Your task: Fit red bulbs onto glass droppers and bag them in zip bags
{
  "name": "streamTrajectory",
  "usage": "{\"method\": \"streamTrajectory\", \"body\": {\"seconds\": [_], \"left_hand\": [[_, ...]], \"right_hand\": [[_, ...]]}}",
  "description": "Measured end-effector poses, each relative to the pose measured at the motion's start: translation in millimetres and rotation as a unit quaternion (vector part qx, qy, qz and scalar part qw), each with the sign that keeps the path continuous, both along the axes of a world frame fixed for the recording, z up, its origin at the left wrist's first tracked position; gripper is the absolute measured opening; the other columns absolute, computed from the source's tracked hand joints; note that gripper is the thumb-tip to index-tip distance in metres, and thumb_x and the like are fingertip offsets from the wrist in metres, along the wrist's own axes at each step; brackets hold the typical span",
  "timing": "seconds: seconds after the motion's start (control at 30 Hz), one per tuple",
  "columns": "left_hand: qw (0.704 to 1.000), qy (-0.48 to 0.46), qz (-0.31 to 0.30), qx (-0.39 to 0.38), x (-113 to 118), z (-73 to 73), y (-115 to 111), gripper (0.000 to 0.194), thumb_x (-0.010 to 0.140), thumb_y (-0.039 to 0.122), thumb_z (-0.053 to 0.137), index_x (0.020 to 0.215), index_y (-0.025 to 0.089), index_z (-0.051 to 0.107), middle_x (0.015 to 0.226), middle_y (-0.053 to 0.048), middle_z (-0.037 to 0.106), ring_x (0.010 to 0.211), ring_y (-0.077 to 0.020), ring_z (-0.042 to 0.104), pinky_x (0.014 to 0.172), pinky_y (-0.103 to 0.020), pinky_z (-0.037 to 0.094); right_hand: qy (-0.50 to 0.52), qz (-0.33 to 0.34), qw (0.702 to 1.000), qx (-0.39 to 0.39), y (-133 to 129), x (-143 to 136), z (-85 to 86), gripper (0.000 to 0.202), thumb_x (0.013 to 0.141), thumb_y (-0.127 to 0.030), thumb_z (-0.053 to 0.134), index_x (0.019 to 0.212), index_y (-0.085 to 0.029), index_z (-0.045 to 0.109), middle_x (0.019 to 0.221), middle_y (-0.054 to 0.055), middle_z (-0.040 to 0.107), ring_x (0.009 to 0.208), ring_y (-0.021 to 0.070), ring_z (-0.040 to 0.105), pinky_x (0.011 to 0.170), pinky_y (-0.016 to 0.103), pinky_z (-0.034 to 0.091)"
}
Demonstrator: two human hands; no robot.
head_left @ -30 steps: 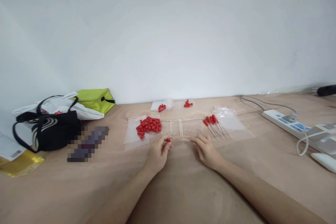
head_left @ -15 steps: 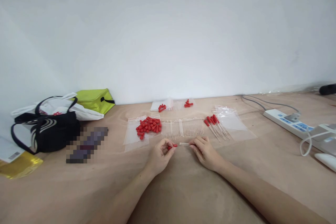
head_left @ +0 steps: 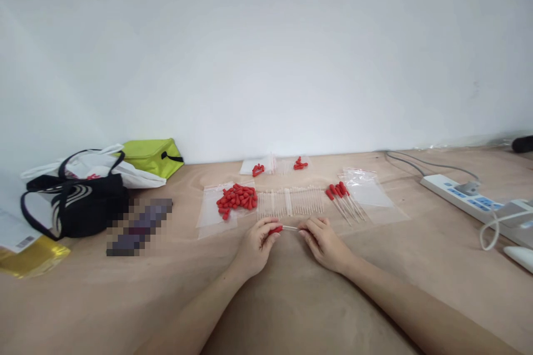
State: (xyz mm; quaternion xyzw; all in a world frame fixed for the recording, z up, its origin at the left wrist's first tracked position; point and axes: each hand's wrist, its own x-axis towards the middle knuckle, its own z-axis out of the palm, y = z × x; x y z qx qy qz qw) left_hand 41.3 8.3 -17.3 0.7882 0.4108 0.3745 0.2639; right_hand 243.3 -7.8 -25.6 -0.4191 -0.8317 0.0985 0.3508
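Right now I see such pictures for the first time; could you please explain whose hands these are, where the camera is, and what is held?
There is no machine here: these are one person's two bare hands. All pictures come from one camera worn on that person's head, looking forward and down. The left hand pinches a red bulb; the right hand holds a thin clear tube. Tube and bulb meet, but how far one enters the other is too small to see. On the brown surface beyond the hands lie a pile of red bulbs, a row of thin tubes and some tubes with red bulbs on their ends. A black bag is at left, a power strip at right.
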Motion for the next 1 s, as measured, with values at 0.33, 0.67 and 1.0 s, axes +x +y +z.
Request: {"method": "streamTrajectory", "body": {"seconds": [0.33, 0.67, 1.0], "left_hand": [[0.999, 0.011, -0.032, -0.018, 0, -3.4, -2, 0.016, 0.082, 0.024, 0.049, 0.082, 0.017, 0.063, 0.067, -0.001, 0.059, 0.058, -0.0122, 0.055, 0.055, -0.022, 0.044], [0.996, 0.082, -0.019, 0.019, 4, 10.7, -10, 0.016, 0.079, 0.022, 0.049, 0.076, 0.017, 0.063, 0.067, -0.001, 0.060, 0.060, -0.0131, 0.054, 0.056, -0.023, 0.042], [0.989, 0.097, -0.085, 0.080, 4, 8.7, -12, 0.016, 0.082, 0.020, 0.045, 0.079, 0.014, 0.060, 0.071, -0.003, 0.058, 0.065, -0.0134, 0.054, 0.059, -0.022, 0.042]], "right_hand": [[-0.020, 0.038, 0.999, -0.007, 2, 4, 0.0, 0.022, 0.088, -0.021, 0.035, 0.087, -0.020, 0.057, 0.075, 0.002, 0.061, 0.070, 0.0131, 0.054, 0.073, 0.031, 0.029], [-0.083, 0.038, 0.994, 0.065, 5, 5, 6.9, 0.022, 0.085, -0.018, 0.038, 0.088, -0.020, 0.060, 0.074, 0.002, 0.063, 0.065, 0.0135, 0.051, 0.067, 0.032, 0.022], [-0.067, 0.037, 0.997, 0.005, -4, 1, 1.6, 0.021, 0.084, -0.017, 0.036, 0.075, -0.018, 0.054, 0.069, 0.001, 0.060, 0.061, 0.0112, 0.049, 0.065, 0.029, 0.023]]}}
